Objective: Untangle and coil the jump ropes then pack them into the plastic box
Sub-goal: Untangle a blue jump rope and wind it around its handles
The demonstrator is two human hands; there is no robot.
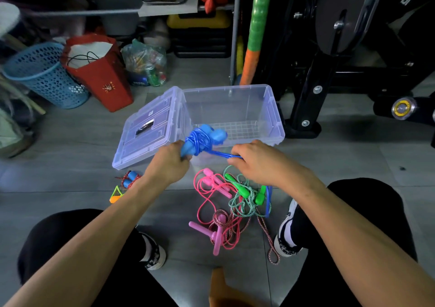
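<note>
My left hand [170,161] grips the blue jump rope bundle [203,139] by its handles, with blue cord wound round them, just above the front edge of the clear plastic box [270,109]. My right hand [255,159] pinches the loose blue cord stretched out to the right. The box stands open, its hinged lid [146,130] lying flat to the left. On the floor below lie a pink jump rope [213,184], a green-handled rope [244,195] and a pink-handled twisted rope [217,233], tangled together.
A small blue-handled rope [130,179] and an orange triangle [116,195] lie left of my forearm. A blue mesh basket [44,73], red bag [98,71] and plastic bag [146,64] stand behind. Black exercise equipment [341,55] is at the right. My shoes flank the ropes.
</note>
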